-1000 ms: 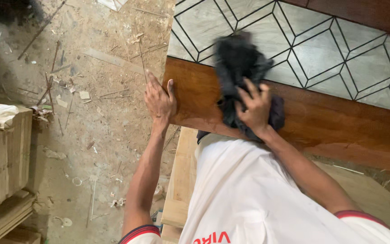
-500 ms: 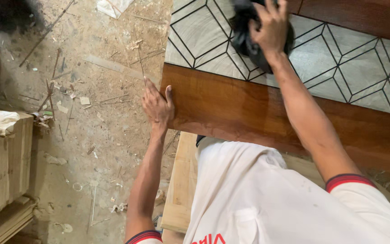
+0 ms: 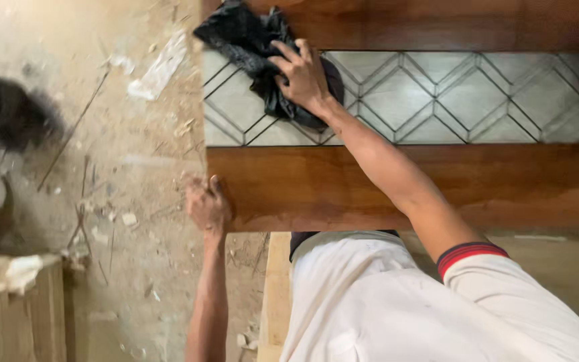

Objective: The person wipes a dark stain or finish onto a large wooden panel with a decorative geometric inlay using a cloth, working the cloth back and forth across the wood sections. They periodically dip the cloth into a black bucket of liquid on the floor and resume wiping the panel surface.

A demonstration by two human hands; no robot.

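A brown wooden door panel (image 3: 383,184) lies flat in front of me, with a grey inlaid strip of diamond shapes (image 3: 477,100) along its middle. My right hand (image 3: 301,75) presses a crumpled black cloth (image 3: 249,40) onto the left end of that strip, arm stretched out over the wood. My left hand (image 3: 206,204) grips the panel's left end at its near corner, fingers curled over the edge.
The dusty floor (image 3: 122,201) to the left is littered with wood scraps, splinters and a paper strip (image 3: 159,67). Stacked pale timber (image 3: 25,308) stands at the lower left. A light plank (image 3: 276,295) runs under the panel by my body. A dark blurred shape (image 3: 8,117) sits at far left.
My right hand has swept the black cloth from the near wooden band up and to the left, onto the patterned strip's end. My left hand has stayed on the panel's end.
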